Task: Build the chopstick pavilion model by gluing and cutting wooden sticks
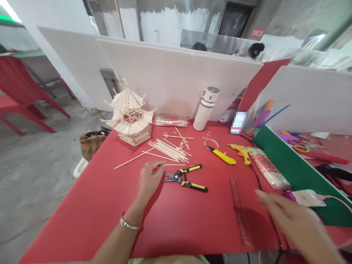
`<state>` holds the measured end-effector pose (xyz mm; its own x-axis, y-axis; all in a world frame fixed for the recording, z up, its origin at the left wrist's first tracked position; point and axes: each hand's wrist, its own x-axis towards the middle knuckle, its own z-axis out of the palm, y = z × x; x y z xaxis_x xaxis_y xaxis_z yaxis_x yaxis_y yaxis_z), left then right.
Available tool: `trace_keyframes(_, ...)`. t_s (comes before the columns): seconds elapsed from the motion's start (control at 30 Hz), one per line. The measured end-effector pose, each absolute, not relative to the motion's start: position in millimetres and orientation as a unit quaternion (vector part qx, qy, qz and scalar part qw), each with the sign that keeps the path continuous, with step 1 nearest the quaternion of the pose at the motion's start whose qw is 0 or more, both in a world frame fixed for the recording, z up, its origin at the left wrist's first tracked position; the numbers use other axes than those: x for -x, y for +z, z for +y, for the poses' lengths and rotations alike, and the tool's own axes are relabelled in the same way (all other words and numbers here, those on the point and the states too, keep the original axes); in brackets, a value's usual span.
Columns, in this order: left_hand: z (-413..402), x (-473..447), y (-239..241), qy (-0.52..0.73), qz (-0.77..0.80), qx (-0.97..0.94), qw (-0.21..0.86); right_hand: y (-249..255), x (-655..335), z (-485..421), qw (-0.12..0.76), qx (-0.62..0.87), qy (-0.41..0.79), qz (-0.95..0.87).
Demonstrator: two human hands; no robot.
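Note:
My left hand rests on the red table, fingers curled in a pinch around a thin wooden stick, right beside the jaws of black-and-yellow snips. My right hand hovers at the lower right, blurred by motion, fingers stretched out and holding nothing, close to a red transparent ruler. A pile of wooden sticks lies beyond the snips. A stick-built pavilion model stands at the back left.
A white flask stands at the back by the white partition. A yellow knife with tape roll, a yellow glue gun and a packet of sticks lie to the right. A basket sits beside the table.

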<state>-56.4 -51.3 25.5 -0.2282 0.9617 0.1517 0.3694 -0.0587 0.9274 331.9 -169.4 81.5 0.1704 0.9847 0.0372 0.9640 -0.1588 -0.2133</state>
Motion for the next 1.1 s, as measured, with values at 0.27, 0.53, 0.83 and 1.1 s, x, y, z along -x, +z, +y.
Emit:
trace_keyframes(0.27,-36.2,88.8,9.2,0.263,0.533,-0.802,0.058,36.3,-171.2,-75.6,0.068,0.531,0.142,-0.833)
trace_keyframes(0.53,19.9,75.4,12.6,0.186,0.432,-0.881,0.045,48.7,-197.9,-76.9,0.066,0.540,0.211,-0.812)
trace_keyframes(0.83,15.6,85.2,-1.6,0.280,0.415,-0.862,0.079,73.0,-120.5,74.4,-0.011,0.568,0.150,-0.809)
trace_keyframes(1.1,24.6,91.9,-13.5,0.284,0.467,-0.834,0.072,58.9,-79.4,117.6,-0.081,0.520,0.166,-0.834)
